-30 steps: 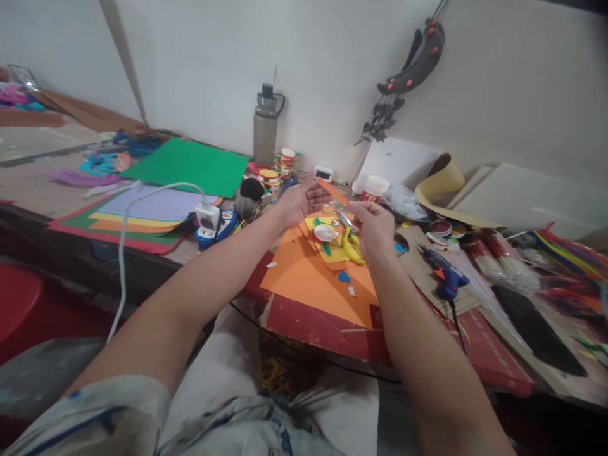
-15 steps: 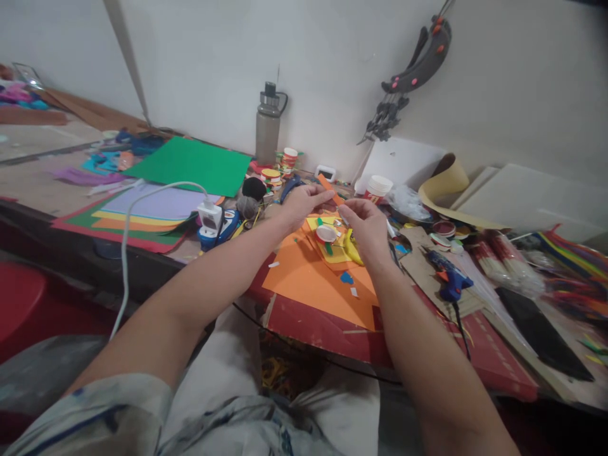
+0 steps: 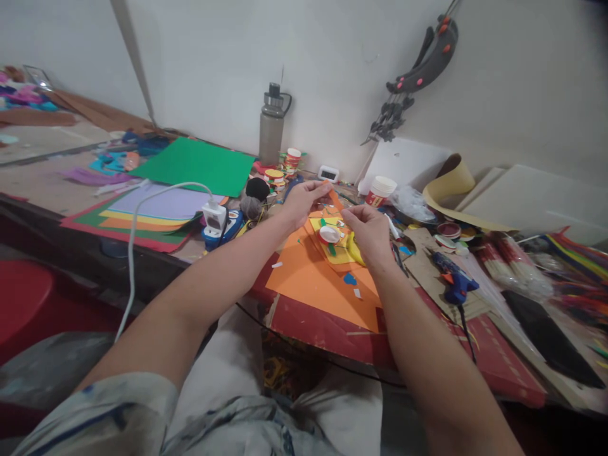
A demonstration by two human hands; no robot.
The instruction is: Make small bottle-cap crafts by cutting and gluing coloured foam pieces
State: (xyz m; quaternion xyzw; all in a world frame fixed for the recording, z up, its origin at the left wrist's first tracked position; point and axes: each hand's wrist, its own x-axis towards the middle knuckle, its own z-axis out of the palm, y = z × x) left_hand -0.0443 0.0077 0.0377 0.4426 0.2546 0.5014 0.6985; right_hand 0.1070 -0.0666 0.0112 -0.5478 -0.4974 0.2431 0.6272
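Note:
My left hand (image 3: 304,201) pinches a small orange paper piece (image 3: 334,199) above the table, thumb and fingers closed on its left end. My right hand (image 3: 368,231) is curled just right of it, fingertips at the same orange piece. Below both hands lies a large orange sheet (image 3: 323,282) with a yellow paper cutout (image 3: 335,250), a small white and red lid (image 3: 329,235) and yellow-handled scissors (image 3: 354,249) on it.
A blue glue gun (image 3: 453,277) lies to the right, beside bundles of sticks and pipe cleaners (image 3: 574,250). A grey bottle (image 3: 270,125) stands at the wall. Left are a green sheet (image 3: 197,164), stacked coloured sheets (image 3: 142,212), a white charger with cable (image 3: 213,215). A red mat (image 3: 332,326) edges the table.
Both hands have drawn closer together and slightly toward me with the orange piece. The scissors the right hand seemed to hold earlier now lie on the yellow paper.

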